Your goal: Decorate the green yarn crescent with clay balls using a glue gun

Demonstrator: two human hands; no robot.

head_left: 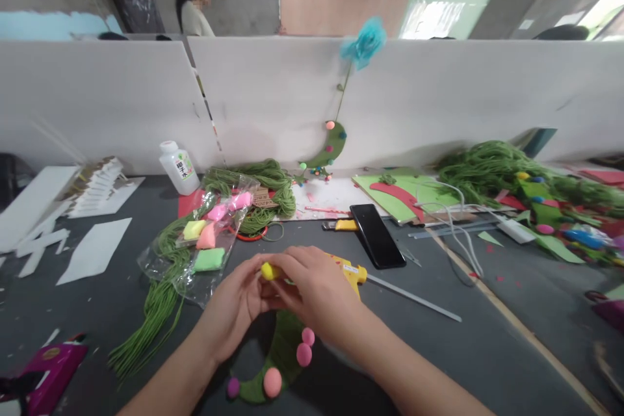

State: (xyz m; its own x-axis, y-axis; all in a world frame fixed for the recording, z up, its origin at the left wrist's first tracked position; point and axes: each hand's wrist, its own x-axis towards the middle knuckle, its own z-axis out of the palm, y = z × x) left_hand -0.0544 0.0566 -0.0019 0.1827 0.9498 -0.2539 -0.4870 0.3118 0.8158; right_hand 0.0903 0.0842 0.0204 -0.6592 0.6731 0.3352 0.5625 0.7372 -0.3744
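Note:
A dark green felt crescent [287, 344] with pink, coral and purple balls along it hangs or lies below my hands. My left hand [229, 312] is curled about its upper end, the fingertips partly hidden behind the other hand. My right hand [316, 286] reaches across from the right, its fingers closed on a small yellow ball [268, 271] at the crescent's top. Just behind the right hand lies a yellow glue gun [361, 273], partly covered, with a long translucent glue stick [414, 298] in its back end.
A black phone [377, 236] and yellow utility knife [340, 225] lie beyond my hands. To the left are bagged clay pieces [208, 260], green cord [158, 312] and a white bottle [179, 168]. A decorated crescent with a blue flower [365, 43] leans on the white partition [273, 91].

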